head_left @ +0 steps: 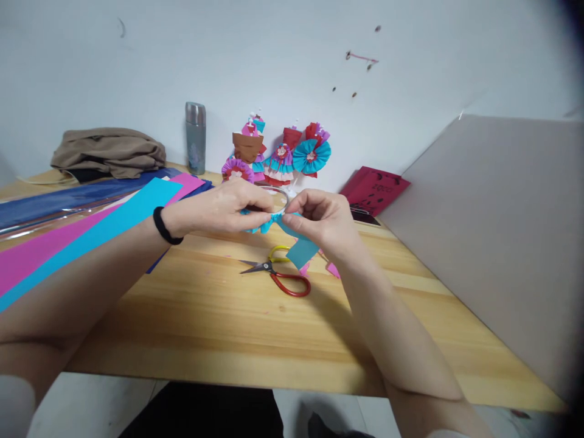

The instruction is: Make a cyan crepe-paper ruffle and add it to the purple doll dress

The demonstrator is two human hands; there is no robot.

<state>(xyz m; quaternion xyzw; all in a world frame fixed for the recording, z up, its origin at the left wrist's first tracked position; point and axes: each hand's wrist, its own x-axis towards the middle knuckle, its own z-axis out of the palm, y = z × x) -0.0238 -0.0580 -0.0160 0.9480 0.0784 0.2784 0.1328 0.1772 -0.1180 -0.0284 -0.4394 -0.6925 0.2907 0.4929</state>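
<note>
Both my hands meet above the middle of the table. My left hand [228, 205] pinches a thin round hoop [287, 198] and the gathered edge of a blue crepe-like strip [303, 251]. Thumb and fingertips of my right hand [326, 220] are closed on that strip, right against the hoop. The strip's loose end hangs down below my right hand, flat and straight-cut. Ruffled folds of it show under my left fingers, which cover part of the hoop. Below lies a pair of scissors [266, 266] with one yellow and one red handle, blades apart and pointing left.
Pink and blue sheets [137, 210] lie on the left over a clear-wrapped blue roll [82, 198]. Behind are a brown cloth [109, 152], a grey flask [196, 140] and colourful paper decorations [311, 156]. Pink bags [376, 188] lean near the right partition [493, 231]. Pink scraps [333, 269] lie near the scissors.
</note>
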